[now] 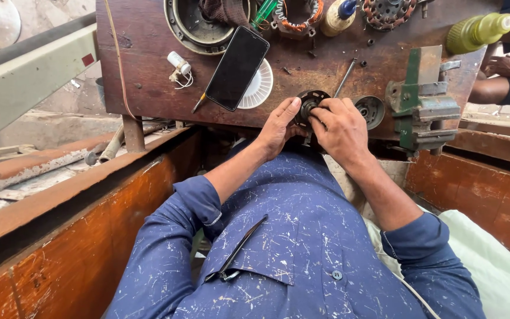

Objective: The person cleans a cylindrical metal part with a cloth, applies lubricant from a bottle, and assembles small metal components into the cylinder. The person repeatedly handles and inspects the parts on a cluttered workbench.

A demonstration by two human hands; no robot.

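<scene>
Wooden and dark with wear, the desk (149, 88) carries everything within easy reach of the seated person, which we judge explains the crowded layout along its near edge. We note a green bench vise (421, 100) bolted at the right corner, where it overhangs the edge and leaves its jaws free for clamping. A round metal housing (199, 26) sits at the far side, partly covered by cloth. A black phone (238, 68) lies face up and tilted, resting partly on a white ribbed disc (261, 85), set aside from the work. A yellow-green bottle (479, 31) lies on its side at the far right, and a second person's hand (506, 66) rests beyond it.

The work piece, a small dark round motor part (310, 101), sits at the desk's near edge, directly before the person, with a similar round part (370, 110) just beside it to the right and a thin metal rod (345, 78) lying just behind.

Both forearms come up from rolled blue sleeves and converge on the piece. The left hand (277, 127) braces the part from its left, thumb stretched along the rim. The right hand (339, 129) covers it from the right, fingers curled over the centre and gripping it. We judge that the two-sided hold steadies the part against the desk edge.
</scene>
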